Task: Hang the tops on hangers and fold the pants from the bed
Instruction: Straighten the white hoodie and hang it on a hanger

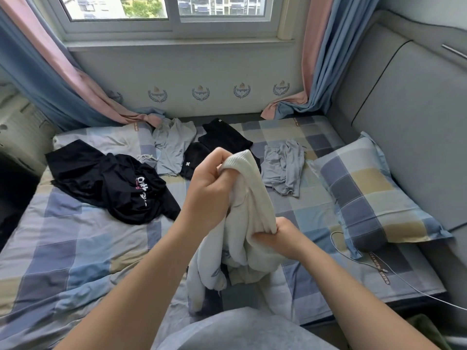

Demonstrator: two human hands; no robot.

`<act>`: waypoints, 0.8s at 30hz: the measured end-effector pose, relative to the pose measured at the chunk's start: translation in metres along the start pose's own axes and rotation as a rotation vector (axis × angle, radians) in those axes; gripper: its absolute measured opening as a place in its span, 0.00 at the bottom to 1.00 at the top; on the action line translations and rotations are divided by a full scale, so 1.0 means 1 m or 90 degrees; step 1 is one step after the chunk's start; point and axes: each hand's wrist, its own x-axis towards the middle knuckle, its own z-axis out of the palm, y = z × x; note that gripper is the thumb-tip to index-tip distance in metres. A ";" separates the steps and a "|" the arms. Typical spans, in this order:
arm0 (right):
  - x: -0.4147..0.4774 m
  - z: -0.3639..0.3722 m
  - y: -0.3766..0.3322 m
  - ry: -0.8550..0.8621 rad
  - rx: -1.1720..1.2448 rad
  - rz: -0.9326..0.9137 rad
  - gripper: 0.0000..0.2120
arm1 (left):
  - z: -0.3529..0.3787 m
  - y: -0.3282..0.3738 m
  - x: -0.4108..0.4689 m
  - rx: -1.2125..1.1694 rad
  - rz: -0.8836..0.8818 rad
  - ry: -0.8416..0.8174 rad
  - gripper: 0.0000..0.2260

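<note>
I hold a white garment (250, 205) up over the middle of the bed (75, 248). My left hand (209, 188) grips its ribbed upper edge, and my right hand (280, 236) grips a bunched fold lower down. The rest of the cloth hangs down in front of me. On the bed lie a black top with white lettering (121, 188), a grey garment (171, 145), a black garment (214, 142) and another crumpled grey garment (284, 168). No hanger is in view.
A checked pillow (374, 198) lies at the right against a grey padded headboard (404, 122). A white cable (379, 269) runs across the bed's right edge. Curtains (63, 79) hang beside the window (164, 13) behind the bed.
</note>
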 end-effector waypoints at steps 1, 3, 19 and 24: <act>0.001 0.003 0.003 -0.001 0.001 -0.001 0.18 | 0.000 0.001 0.000 -0.002 0.001 0.014 0.07; 0.002 0.005 0.005 0.009 0.004 -0.012 0.12 | 0.001 -0.002 0.000 0.012 -0.006 0.050 0.07; -0.053 -0.032 -0.097 0.141 0.330 -0.163 0.23 | -0.004 -0.077 -0.039 0.141 -0.249 -0.249 0.15; -0.075 -0.042 -0.125 0.072 0.379 -0.193 0.27 | 0.007 -0.094 -0.049 0.283 -0.155 -0.191 0.25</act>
